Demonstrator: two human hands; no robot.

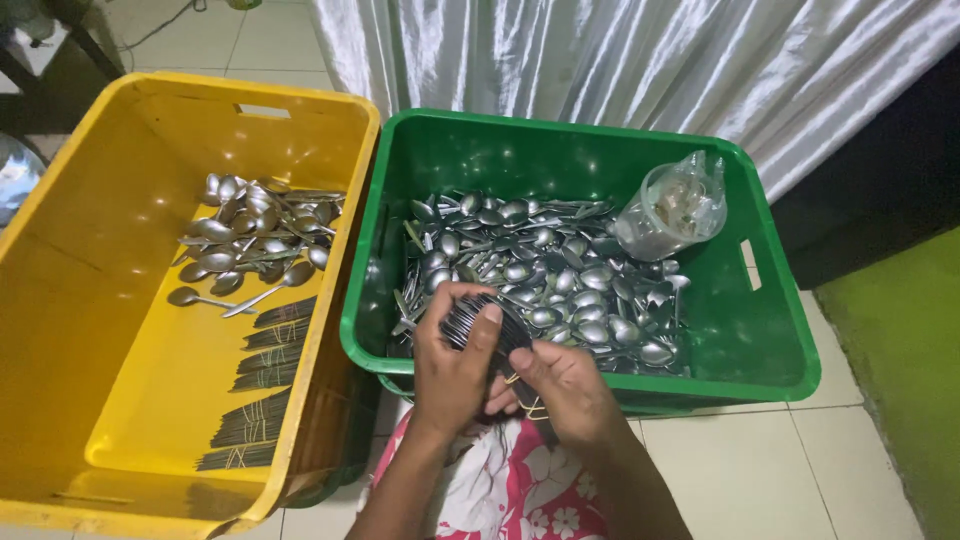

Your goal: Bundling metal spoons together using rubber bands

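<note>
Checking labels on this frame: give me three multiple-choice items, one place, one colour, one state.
1. Where is the clear plastic bag?
A. green crate, back right corner
B. yellow crate
C. floor

2. What colour is the crate with the tied bundles?
A. green
B. yellow
C. blue

3. What are the hands doing?
A. both empty
B. both on a stack of spoons
C. one in the yellow crate

Key: 1 A, it lies in the green crate; 2 B, they lie in the yellow crate; 3 B, left hand and right hand grip the stack of spoons.
</note>
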